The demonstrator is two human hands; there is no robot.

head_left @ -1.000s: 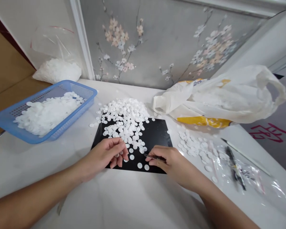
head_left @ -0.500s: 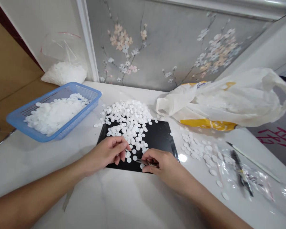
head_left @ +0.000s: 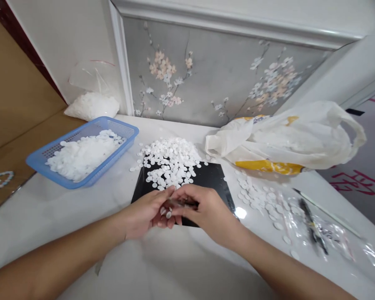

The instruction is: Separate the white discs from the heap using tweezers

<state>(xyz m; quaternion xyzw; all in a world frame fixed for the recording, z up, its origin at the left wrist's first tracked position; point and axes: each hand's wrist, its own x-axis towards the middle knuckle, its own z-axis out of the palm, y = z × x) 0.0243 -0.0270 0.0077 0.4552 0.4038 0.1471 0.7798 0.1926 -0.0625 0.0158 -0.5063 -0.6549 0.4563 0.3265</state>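
My left hand (head_left: 143,214) is half curled, palm turned up, above the near edge of a black sheet (head_left: 211,177). A few small white discs (head_left: 168,214) lie at its fingers. My right hand (head_left: 208,210) pinches dark metal tweezers (head_left: 183,203), whose tips reach over the left fingers; exactly what the tips touch is blurred. Beyond both hands a heap of white discs (head_left: 175,152) covers the back of the sheet and spills onto the white table.
A blue basket (head_left: 34,163) of white discs stands left, with a clear bag (head_left: 93,105) behind it. Right are a white plastic bag (head_left: 278,139), loose discs (head_left: 253,193), a black pen (head_left: 312,227) on clear plastic, and a thin pale stick (head_left: 328,213). A framed flower panel (head_left: 203,96) closes the back.
My hands have come together. The right moved left with the tweezers to the left hand, which has turned palm up with discs at its fingers. The camera view has shifted slightly.
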